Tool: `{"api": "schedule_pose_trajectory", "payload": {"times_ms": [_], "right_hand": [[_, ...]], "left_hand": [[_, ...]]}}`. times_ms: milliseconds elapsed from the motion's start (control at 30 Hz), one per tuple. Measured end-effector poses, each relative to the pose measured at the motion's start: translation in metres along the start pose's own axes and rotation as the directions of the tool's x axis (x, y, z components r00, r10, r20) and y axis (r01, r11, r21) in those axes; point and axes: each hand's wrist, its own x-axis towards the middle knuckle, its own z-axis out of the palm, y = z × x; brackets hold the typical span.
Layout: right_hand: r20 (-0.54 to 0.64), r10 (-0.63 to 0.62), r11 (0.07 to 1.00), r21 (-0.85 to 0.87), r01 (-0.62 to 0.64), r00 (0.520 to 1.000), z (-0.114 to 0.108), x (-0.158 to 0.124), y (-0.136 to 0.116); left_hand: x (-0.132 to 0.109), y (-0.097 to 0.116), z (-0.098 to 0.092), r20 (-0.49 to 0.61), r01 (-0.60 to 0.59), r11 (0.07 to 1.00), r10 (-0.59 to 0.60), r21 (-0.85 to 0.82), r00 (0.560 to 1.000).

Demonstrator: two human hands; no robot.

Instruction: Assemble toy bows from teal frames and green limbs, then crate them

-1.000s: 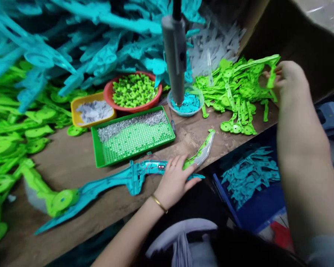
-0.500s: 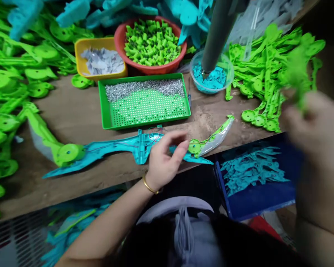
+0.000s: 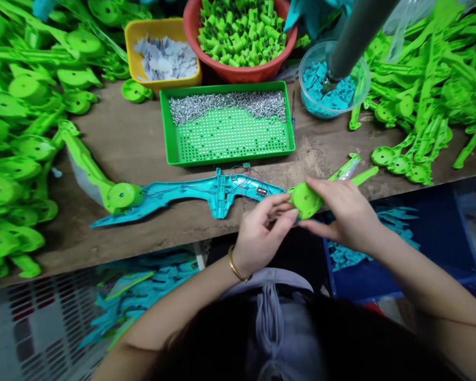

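1. Left hand (image 3: 264, 227) pinches the near-left rim of a green cover (image 3: 306, 200); right hand (image 3: 343, 209) grips its upper edge and right side, thumb below. Neither hand is free.
2. Cover's round end, flat face up, sits over the right end of a blue body (image 3: 174, 191) lying along the bench (image 3: 115, 137). A thin green length shows past the right hand, near a clear-edged green arm (image 3: 346, 169).
3. Step in hand, as I judge it: fitting the cover onto the joint at that end. Left end carries a similar green disc (image 3: 124, 197).
4. Next move seems to call for lining up the round end and pressing evenly, thin wires (image 3: 250, 182) kept out of the seam.
5. Silvery screws (image 3: 226, 106) lie along the far side of a green tray (image 3: 230, 159); grey driver (image 3: 359, 37) points down at a clear bowl (image 3: 365, 87) of blue pieces.
6. Fingers mask the joint; cannot tell whether cover touches body. Driver and red bowl (image 3: 238, 73) are cut off by the top edge. Blue bin (image 3: 384, 286) is partly behind the right forearm.
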Motion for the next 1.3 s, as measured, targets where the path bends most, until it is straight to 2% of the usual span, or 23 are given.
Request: {"api": "schedule_pose_trajectory", "payload": {"times_ms": [33, 100, 167, 267, 333, 433, 533, 667, 800, 867, 900, 967, 1000, 1067, 1167, 1300], "right_hand": [[0.011, -0.001, 1.000, 0.014, 0.001, 1.000, 0.000, 0.001, 0.003], [0.052, -0.023, 0.999, 0.037, 0.021, 0.998, 0.002, 0.003, 0.009], [0.104, -0.042, 0.998, 0.059, 0.036, 0.994, 0.006, 0.006, 0.013], [0.151, -0.040, 0.997, 0.068, 0.030, 0.988, 0.011, 0.012, 0.012], [0.171, -0.044, 0.997, 0.070, 0.033, 0.984, 0.012, 0.015, 0.011], [0.192, -0.047, 0.996, 0.087, 0.030, 0.980, 0.013, 0.016, 0.012], [0.188, -0.036, 0.992, 0.125, 0.013, 0.981, 0.016, 0.015, 0.013], [0.156, -0.007, 0.987, 0.159, -0.018, 0.988, 0.020, 0.011, 0.011], [0.136, -0.021, 0.977, 0.215, -0.008, 0.990, 0.014, 0.008, 0.021], [0.026, 0.090, 0.978, 0.185, -0.093, 0.996, 0.009, 0.004, 0.038], [-0.055, 0.200, 0.969, 0.155, -0.190, 0.978, 0.007, 0.001, 0.049], [-0.182, 0.430, 0.902, 0.136, -0.411, 0.884, 0.009, -0.004, 0.073], [-0.196, 0.515, 0.856, 0.159, -0.491, 0.834, 0.011, -0.007, 0.083], [-0.140, 0.617, 0.780, 0.242, -0.578, 0.774, 0.016, -0.010, 0.100], [-0.020, 0.680, 0.697, 0.325, -0.639, 0.733, 0.019, -0.007, 0.110], [0.089, 0.719, 0.600, 0.421, -0.680, 0.689, 0.007, 0.001, 0.112]], "left_hand": [[-0.002, -0.004, -0.006, -0.060, -0.100, 0.984, 0.110, 0.148, 0.992], [-0.004, -0.012, -0.018, -0.093, -0.279, 0.851, 0.354, 0.445, 0.931], [-0.005, -0.021, -0.025, 0.024, -0.419, 0.665, 0.516, 0.618, 0.856], [-0.004, -0.029, -0.026, 0.233, -0.561, 0.458, 0.593, 0.690, 0.771], [-0.004, -0.031, -0.023, 0.308, -0.605, 0.383, 0.602, 0.698, 0.737], [-0.004, -0.034, -0.018, 0.322, -0.629, 0.373, 0.618, 0.682, 0.717], [-0.002, -0.037, -0.013, 0.331, -0.636, 0.394, 0.607, 0.664, 0.722], [0.008, -0.043, -0.004, 0.461, -0.658, 0.347, 0.502, 0.668, 0.732], [0.016, -0.048, 0.003, 0.530, -0.709, 0.221, 0.526, 0.670, 0.665], [0.018, -0.048, 0.003, 0.536, -0.715, 0.174, 0.549, 0.677, 0.641], [0.019, -0.047, 0.002, 0.540, -0.716, 0.164, 0.550, 0.678, 0.637], [0.019, -0.045, 0.001, 0.541, -0.715, 0.158, 0.549, 0.681, 0.637], [0.019, -0.044, 0.000, 0.540, -0.713, 0.157, 0.548, 0.684, 0.639], [0.018, -0.043, -0.001, 0.543, -0.711, 0.151, 0.544, 0.687, 0.640], [0.017, -0.042, 0.000, 0.554, -0.707, 0.146, 0.520, 0.692, 0.650], [0.017, -0.042, 0.000, 0.549, -0.696, 0.146, 0.510, 0.703, 0.662]]}}
